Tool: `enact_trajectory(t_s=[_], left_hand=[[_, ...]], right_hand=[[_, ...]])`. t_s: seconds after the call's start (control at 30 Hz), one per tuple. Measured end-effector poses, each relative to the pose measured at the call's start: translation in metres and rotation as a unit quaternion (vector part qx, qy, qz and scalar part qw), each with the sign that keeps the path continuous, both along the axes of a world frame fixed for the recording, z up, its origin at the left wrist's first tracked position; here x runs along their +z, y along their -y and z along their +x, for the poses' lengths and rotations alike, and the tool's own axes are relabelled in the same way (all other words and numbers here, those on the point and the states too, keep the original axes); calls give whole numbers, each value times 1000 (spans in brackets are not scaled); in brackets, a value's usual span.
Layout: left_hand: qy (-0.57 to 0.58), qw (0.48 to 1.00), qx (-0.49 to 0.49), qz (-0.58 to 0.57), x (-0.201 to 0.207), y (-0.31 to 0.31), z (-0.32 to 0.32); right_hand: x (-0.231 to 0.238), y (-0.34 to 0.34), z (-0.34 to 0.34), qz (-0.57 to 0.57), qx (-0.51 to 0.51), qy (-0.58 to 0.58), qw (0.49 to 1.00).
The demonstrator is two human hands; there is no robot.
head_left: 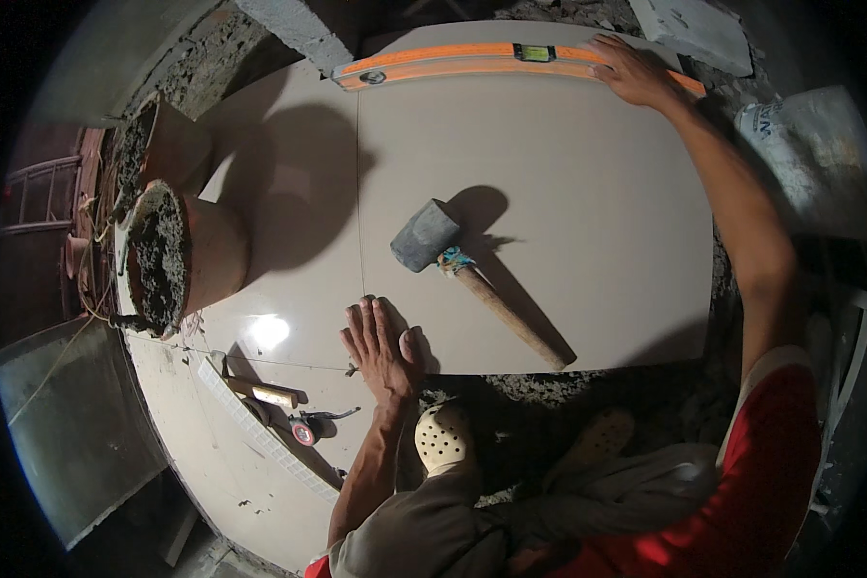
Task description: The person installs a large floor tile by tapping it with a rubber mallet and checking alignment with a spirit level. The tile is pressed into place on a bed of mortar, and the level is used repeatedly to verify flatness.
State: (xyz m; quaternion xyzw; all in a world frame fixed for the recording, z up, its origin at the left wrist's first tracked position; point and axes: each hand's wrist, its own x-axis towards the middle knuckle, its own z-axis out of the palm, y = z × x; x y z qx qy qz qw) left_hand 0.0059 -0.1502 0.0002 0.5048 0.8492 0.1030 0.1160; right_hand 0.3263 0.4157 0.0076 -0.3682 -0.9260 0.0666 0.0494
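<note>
Beige tiled floor [549,135]. Directly on it we record: one grey-headed mallet [467,277], one orange spirit level [482,60], two buckets [217,252], a pale strip [260,432], a small red-and-black tool [303,431].

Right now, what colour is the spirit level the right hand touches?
The spirit level is mostly orange, best seen in the head view.

Hands [385,364] bare. Red sleeve [778,448], pale hem [778,362]. Grey trousers [409,528]. Cream clogs [441,433], round holes across toes.
</note>
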Motion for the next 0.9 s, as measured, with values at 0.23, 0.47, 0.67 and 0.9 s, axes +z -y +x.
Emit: enact_trajectory(t_s=[0.23,0.47,0.67,0.9], left_hand=[[3,1000,1,-2,0,0,0],[-1,1000,-4,14,-3,1,-1],[-3,1000,-4,22,-2,1,0],[7,1000,0,26,2,-1,0]], right_hand=[[-25,-10,2,28,-23,5,999],[-11,-2,11,93,-19,3,996],[18,52,61,250,-75,-61,963],[-9,113,114,248,-169,-95,949]])
